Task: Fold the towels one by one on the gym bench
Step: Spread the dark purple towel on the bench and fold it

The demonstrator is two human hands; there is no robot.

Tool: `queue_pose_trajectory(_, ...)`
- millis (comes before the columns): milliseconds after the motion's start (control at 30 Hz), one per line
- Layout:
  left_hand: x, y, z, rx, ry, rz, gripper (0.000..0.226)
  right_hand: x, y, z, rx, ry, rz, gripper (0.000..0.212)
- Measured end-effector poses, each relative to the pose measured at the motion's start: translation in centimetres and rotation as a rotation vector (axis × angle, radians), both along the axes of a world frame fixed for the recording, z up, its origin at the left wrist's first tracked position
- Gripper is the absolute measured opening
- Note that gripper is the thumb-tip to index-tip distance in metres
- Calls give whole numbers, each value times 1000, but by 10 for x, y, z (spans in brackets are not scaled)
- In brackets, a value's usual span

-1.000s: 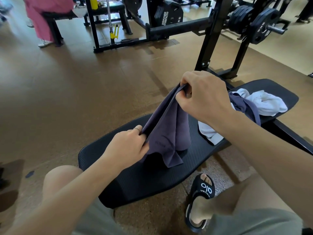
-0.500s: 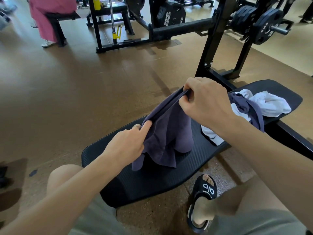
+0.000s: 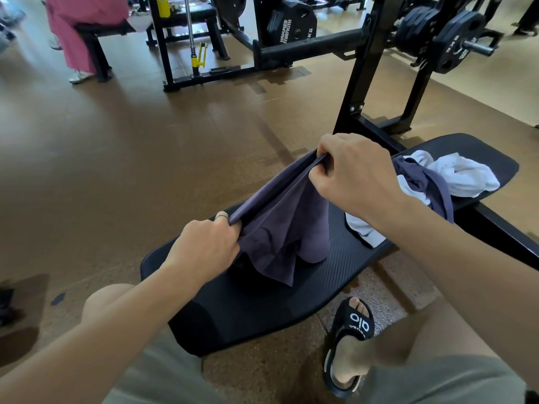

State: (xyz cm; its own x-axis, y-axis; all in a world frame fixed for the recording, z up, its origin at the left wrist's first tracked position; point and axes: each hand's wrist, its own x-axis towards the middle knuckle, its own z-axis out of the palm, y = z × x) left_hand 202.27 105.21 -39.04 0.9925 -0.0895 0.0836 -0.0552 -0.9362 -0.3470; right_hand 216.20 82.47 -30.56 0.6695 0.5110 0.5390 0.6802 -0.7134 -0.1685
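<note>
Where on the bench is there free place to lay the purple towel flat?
Bare pad lies under the held purple towel, near the knees. The far end is crowded by the towel pile.

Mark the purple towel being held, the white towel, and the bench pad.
purple towel point(image 3: 287, 228), head view, middle of the hanging cloth.
white towel point(image 3: 463, 177), head view, top of the bunched heap.
bench pad point(image 3: 262, 304), head view, bare ribbed surface.

My left hand point(image 3: 204, 246) and right hand point(image 3: 355, 173) pinch a purple towel point(image 3: 280, 225) along one edge, stretched above the black counter point(image 3: 262, 304). Its lower part drapes onto the pad. A white and purple pile point(image 3: 455, 176) lies at the counter's far end.
</note>
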Motion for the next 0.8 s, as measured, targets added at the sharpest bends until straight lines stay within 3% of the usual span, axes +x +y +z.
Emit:
queue_pose_trajectory(167,-1,-3,6,-233,-2,-16,14,3,-4,-2,-20,20,-28,9)
queue_pose_trajectory(300,-2,-5,10,-467,140,2,29,8,-11,-4,-24,70,-44,9)
queue_pose_trajectory(467,1,-10,21,-124,239,14,29,8,-11,-12,-31,137,-58,13)
queue_pose_trajectory(567,-4,-9,24,-52,201,-18,34,10,-13,-10,-46,131,-67,14)
queue_pose_trajectory(800,-21,4,24,-410,127,-29,25,20,-25,-20,-114,191,-138,14)
